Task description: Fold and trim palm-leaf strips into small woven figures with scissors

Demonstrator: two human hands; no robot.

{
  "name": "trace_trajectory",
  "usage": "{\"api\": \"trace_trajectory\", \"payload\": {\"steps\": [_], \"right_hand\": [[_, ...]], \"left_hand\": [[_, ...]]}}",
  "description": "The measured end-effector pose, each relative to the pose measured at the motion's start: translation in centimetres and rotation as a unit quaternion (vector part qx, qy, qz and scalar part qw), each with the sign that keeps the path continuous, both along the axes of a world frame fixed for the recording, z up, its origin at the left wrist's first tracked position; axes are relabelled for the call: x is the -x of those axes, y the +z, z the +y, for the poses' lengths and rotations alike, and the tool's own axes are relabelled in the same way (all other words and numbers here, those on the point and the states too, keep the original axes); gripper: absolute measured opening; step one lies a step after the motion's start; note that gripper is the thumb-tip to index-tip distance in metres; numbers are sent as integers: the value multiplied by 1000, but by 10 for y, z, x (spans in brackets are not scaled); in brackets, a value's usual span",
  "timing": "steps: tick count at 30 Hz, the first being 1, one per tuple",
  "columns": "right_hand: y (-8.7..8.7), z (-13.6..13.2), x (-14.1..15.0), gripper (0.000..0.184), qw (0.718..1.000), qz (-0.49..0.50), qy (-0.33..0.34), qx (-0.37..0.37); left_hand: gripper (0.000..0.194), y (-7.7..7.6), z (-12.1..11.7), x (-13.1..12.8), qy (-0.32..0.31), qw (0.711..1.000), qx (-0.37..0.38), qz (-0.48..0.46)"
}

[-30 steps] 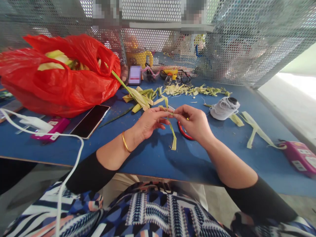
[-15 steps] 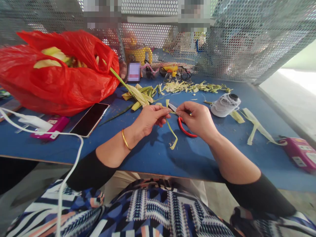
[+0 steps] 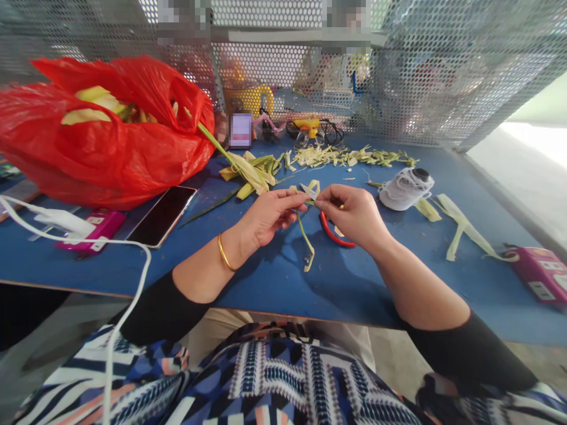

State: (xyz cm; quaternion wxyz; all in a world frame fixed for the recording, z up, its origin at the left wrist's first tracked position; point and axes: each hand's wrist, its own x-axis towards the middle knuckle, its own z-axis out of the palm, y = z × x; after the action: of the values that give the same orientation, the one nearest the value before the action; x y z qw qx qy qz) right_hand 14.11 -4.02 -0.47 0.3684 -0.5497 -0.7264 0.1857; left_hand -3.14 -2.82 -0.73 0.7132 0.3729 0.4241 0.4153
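Over the middle of the table, my left hand [image 3: 273, 216] pinches a narrow pale-green strip of plant leaf or husk [image 3: 306, 241] between thumb and fingers. The strip's tail hangs down below the fingertips, bent near its end. Fingertips of my right hand [image 3: 348, 208] are closed on the same strip, close to the left fingertips, and a small loop of it rises between the hands. Scissors with red handles [image 3: 332, 232] lie under my right hand, partly hidden by it; their blades point up and left behind the strip.
A red plastic bag [image 3: 146, 150] holding husks stands left, beside a phone [image 3: 163, 216]. Husk leaves [image 3: 252, 171] and a row of cut scraps [image 3: 328, 156] lie behind my hands. To the right are a white thread spool [image 3: 403, 190], loose strips [image 3: 460, 224] and a magenta box [image 3: 538, 274].
The strip's upper end, which stood upright between my hands, now curves over into a loop toward my right fingertips. Both hands have barely moved, and the scissors remain where they were.
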Motion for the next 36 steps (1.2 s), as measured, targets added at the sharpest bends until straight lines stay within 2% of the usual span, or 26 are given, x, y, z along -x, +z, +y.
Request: {"api": "trace_trajectory", "payload": {"steps": [7, 12, 15, 18, 20, 24, 36], "right_hand": [[4, 1, -4, 11, 998, -36, 45, 18], [3, 2, -5, 12, 999, -38, 19, 10], [4, -1, -3, 12, 999, -16, -11, -45], [5, -7, 2, 24, 994, -8, -17, -104], [4, -10, 5, 29, 995, -26, 0, -100], [-3, -12, 10, 21, 996, -58, 23, -64], [-4, -10, 7, 26, 990, -54, 110, -71]], "left_hand": [[10, 0, 0, -3, 32, 999, -2, 22], [13, -1, 3, 0, -2, 1000, 26, -1], [20, -1, 5, 1, -9, 999, 45, -29], [14, 1, 4, 1, -6, 997, 47, -52], [10, 1, 3, 1, -11, 997, 39, -62], [14, 1, 2, 1, -15, 997, 27, -71], [13, -4, 2, -2, -1, 996, 28, -86]]}}
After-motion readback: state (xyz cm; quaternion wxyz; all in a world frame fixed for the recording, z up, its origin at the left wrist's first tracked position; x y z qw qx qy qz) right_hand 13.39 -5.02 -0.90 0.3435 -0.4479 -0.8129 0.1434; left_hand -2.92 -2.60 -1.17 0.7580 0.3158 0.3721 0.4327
